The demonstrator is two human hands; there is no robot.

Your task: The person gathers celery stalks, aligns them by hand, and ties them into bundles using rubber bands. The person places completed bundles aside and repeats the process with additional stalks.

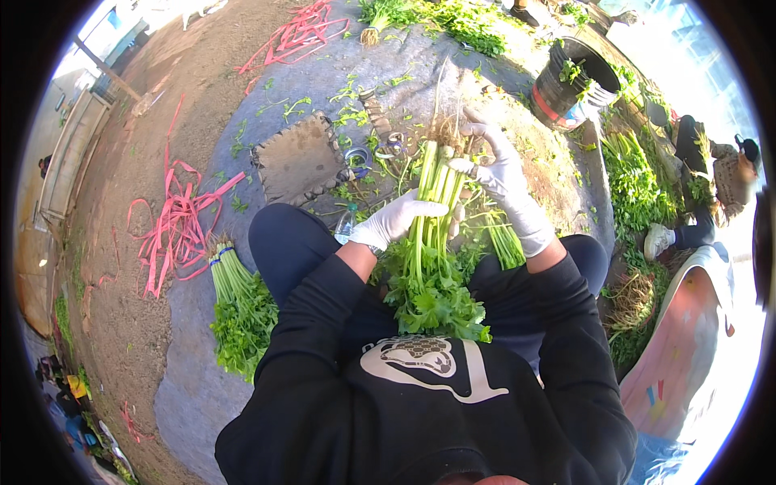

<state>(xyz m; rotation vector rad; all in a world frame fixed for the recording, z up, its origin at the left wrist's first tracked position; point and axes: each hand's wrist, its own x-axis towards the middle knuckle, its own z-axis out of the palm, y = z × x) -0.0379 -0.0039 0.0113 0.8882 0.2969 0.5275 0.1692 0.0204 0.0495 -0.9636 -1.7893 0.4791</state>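
Observation:
A bunch of leafy celery stands between my knees, its roots away from me and its leaves toward my body. Round its stalks my left hand, in a white glove, is closed. My right hand, gloved too, is at the root end with thumb and fingers spread; whether it touches the stalks is unclear. A few loose stalks lie by my right knee. On the left rests a tied celery bunch with a blue band. Rolls of tape lie beyond my left hand.
A square pad and a plastic bottle lie near my left knee. Pink strapping is heaped at left. A black bucket stands at upper right. More celery and a seated person are at right.

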